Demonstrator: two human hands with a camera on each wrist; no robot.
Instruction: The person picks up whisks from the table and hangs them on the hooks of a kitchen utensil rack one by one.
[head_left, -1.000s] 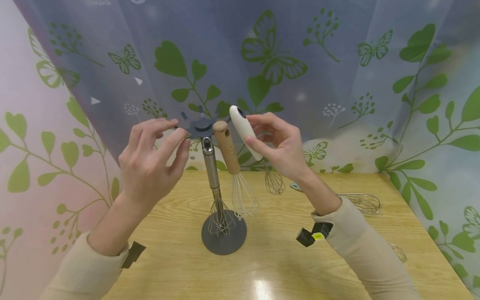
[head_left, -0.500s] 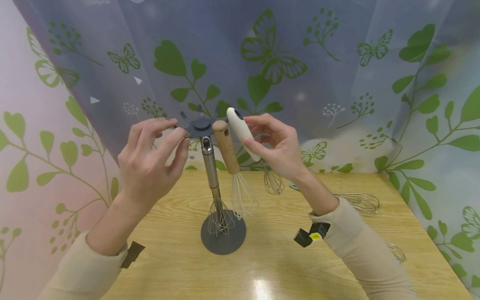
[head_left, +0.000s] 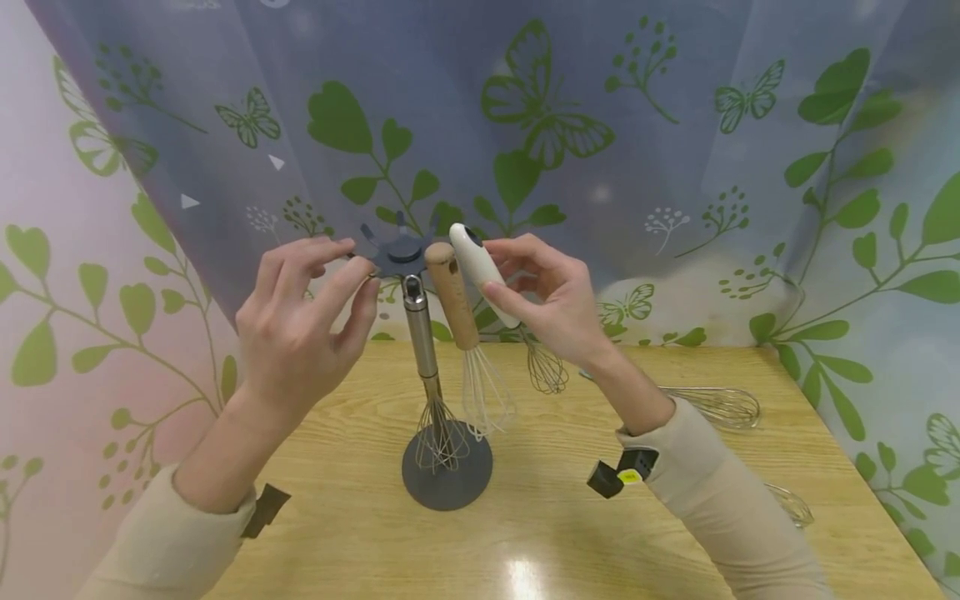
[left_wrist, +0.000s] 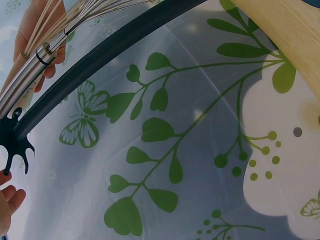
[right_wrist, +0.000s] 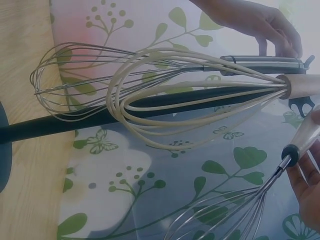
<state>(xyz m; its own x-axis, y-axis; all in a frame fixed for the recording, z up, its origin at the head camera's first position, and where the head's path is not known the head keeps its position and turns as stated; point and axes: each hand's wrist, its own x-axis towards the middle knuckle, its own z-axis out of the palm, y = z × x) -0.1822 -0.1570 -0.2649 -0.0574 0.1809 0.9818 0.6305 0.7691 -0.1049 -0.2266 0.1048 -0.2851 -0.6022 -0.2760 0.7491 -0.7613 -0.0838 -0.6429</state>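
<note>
Above a wooden table (head_left: 562,517) before leaf-printed cloth (head_left: 450,67), left fingers (head_left: 345,287) pinch a dark stand (head_left: 405,252), right fingers (head_left: 528,248) a white-handled whisk (head_left: 480,265).

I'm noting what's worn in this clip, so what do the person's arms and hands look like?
The left hand and right hand wear no gloves. The left sleeve and right sleeve are plain beige. At the left wrist is a dark block; at the right, a black device with a small yellow label.

Plain beige sleeves (head_left: 738,500) showed at lower left and lower right — a dark block (head_left: 266,510) by the left cuff (head_left: 213,500), a black, boxy device (head_left: 637,462) with a yellow label (head_left: 629,477) by the right.
</note>
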